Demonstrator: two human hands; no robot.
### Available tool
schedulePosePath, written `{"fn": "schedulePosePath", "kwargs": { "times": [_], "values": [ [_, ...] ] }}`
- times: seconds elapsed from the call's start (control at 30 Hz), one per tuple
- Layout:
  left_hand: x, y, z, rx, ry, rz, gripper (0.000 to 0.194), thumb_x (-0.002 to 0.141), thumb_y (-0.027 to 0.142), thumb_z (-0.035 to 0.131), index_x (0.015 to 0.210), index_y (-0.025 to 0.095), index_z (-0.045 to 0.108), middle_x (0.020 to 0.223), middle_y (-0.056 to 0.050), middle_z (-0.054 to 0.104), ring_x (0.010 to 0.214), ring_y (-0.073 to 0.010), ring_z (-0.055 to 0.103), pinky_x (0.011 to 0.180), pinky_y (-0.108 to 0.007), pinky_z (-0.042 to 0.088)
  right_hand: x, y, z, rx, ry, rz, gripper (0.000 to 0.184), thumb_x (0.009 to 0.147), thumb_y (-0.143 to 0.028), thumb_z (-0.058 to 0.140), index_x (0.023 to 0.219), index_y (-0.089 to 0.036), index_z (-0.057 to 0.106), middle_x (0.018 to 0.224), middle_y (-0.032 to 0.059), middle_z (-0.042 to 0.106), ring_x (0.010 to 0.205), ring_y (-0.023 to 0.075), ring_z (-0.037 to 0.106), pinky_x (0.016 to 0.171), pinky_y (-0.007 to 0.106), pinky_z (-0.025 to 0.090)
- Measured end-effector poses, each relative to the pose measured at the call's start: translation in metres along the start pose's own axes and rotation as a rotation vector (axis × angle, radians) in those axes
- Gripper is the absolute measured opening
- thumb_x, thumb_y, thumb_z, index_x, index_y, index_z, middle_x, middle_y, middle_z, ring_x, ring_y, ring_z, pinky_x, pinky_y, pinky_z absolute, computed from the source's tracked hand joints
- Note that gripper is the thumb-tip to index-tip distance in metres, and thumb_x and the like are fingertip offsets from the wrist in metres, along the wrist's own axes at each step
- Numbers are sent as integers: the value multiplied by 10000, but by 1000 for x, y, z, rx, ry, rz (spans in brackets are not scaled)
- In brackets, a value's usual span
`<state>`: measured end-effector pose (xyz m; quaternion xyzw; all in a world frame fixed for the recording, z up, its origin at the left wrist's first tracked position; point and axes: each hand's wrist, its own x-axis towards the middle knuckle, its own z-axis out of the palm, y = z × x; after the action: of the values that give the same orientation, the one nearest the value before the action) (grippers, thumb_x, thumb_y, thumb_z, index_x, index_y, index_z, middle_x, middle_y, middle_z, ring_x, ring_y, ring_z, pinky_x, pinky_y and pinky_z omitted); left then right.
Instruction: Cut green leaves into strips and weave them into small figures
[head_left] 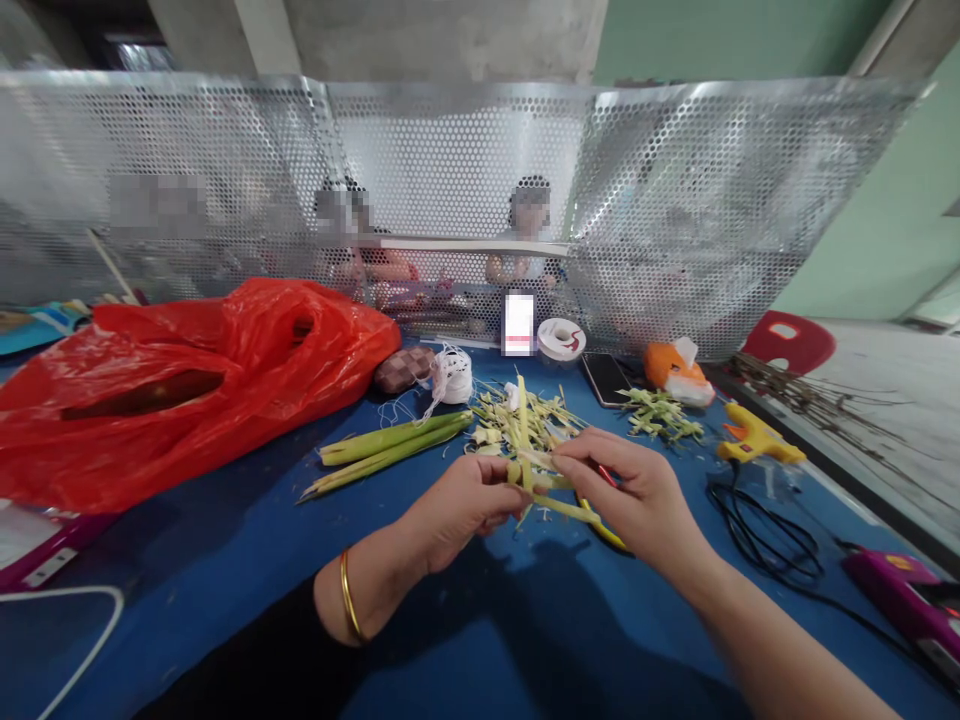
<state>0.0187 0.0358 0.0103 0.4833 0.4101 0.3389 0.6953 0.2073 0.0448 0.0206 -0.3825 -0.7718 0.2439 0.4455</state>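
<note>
My left hand (461,505), with a gold bangle on its wrist, is closed in a pinch on a small piece of woven pale green leaf strips (534,478). My right hand (637,495) is closed on the same strips from the right side; a yellow-handled tool (600,528) shows just under its fingers. Both hands hover just above the blue table (247,540), near its middle. Behind them lies a heap of leaf strip trimmings (517,420). Two long green leaf stalks (390,445) lie to the left.
A big red plastic bag (172,385) fills the left. Spools of white thread (452,375) and tape (561,340), a phone (606,378), an orange object (675,372), a yellow glue gun (757,437) with black cord (765,535) lie behind and right. A perforated metal screen (675,200) fences the far edge, with people beyond.
</note>
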Motion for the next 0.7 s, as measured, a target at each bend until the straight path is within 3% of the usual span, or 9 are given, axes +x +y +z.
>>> {"fn": "schedulePosePath", "kwargs": {
  "times": [0.27,0.4,0.5,0.7],
  "values": [
    [0,1,0,-9,25,-24,59,643,177,635,690,142,633,546,49,513,409,-27,258,445,-240,109,4,0,-8,-153,-121,-42,195,804,-142,538,621,-209,557,578,-34,485,586,133,485,556,262,381],
    [0,1,1,2,27,-36,31,628,158,620,653,150,603,529,47,530,408,-32,275,440,-235,124,4,2,-9,-228,-215,-216,212,810,-112,521,631,-225,541,553,-60,424,552,120,426,779,336,441],
    [1,1,1,40,31,-62,42,605,126,592,641,148,593,519,47,536,408,-34,283,436,-230,135,5,5,-8,-276,-266,-306,213,854,-128,511,674,-232,560,554,-61,445,548,122,421,877,379,426],
    [1,-2,-1,56,22,-64,46,600,139,609,622,147,569,522,46,540,412,-34,296,432,-226,151,4,9,-2,-235,-239,-307,161,892,-158,559,744,-203,603,642,-36,591,605,110,522,966,387,361]
  ]
}}
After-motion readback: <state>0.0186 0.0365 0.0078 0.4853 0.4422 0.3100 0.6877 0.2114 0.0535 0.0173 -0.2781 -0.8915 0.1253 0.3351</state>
